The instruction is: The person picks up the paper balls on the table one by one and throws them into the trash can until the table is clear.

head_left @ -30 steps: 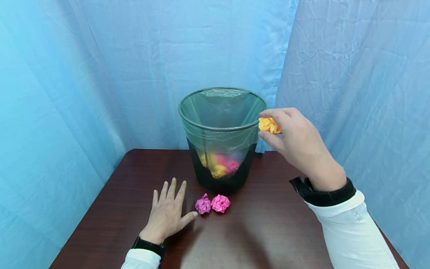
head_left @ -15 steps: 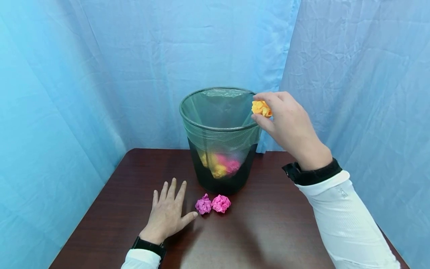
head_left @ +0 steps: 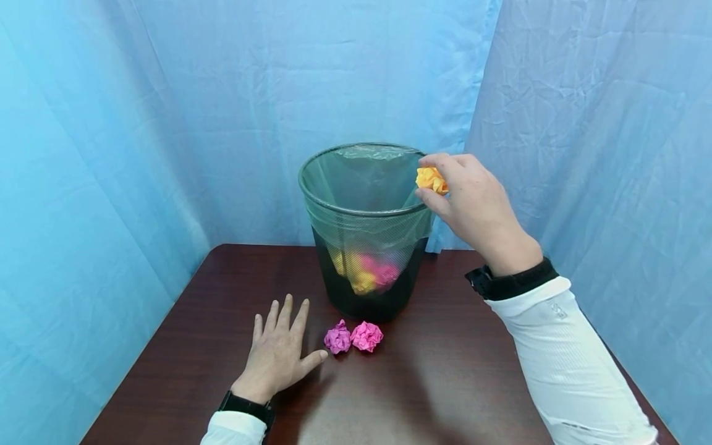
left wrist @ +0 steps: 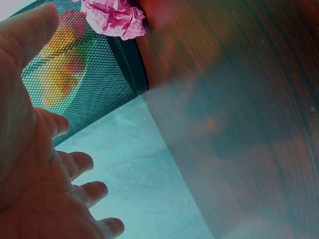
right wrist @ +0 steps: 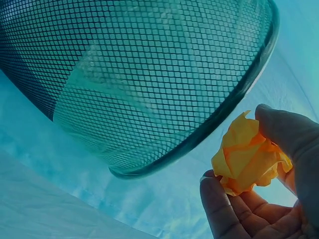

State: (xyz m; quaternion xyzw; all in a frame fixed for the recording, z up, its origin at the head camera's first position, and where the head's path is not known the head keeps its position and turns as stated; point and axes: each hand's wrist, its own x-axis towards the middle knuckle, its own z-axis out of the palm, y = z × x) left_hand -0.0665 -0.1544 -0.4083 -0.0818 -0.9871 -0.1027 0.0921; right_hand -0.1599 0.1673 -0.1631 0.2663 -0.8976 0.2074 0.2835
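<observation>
My right hand [head_left: 473, 198] pinches a crumpled yellow paper ball [head_left: 431, 180] between thumb and fingers, at the right side of the bin's rim. The right wrist view shows the yellow paper ball [right wrist: 246, 157] just outside that rim [right wrist: 219, 117]. The mesh wastebasket [head_left: 361, 309] stands upright, lined with a thin greenish bag, and yellow and pink paper balls show through its wall. My left hand [head_left: 278, 358] lies on the table with fingers spread. Near its thumb sits a purple paper ball [head_left: 337, 338], with a pink paper ball [head_left: 366, 337] right beside it.
A dark brown wooden table [head_left: 467, 371] carries everything. Light blue cloth [head_left: 250, 123] hangs behind the table and along both sides. The bin stands near the table's back edge.
My right hand has moved up and slightly left with the yellow paper ball, from beside the bin to its rim; in the last half second it barely moves. My left hand stays still.
</observation>
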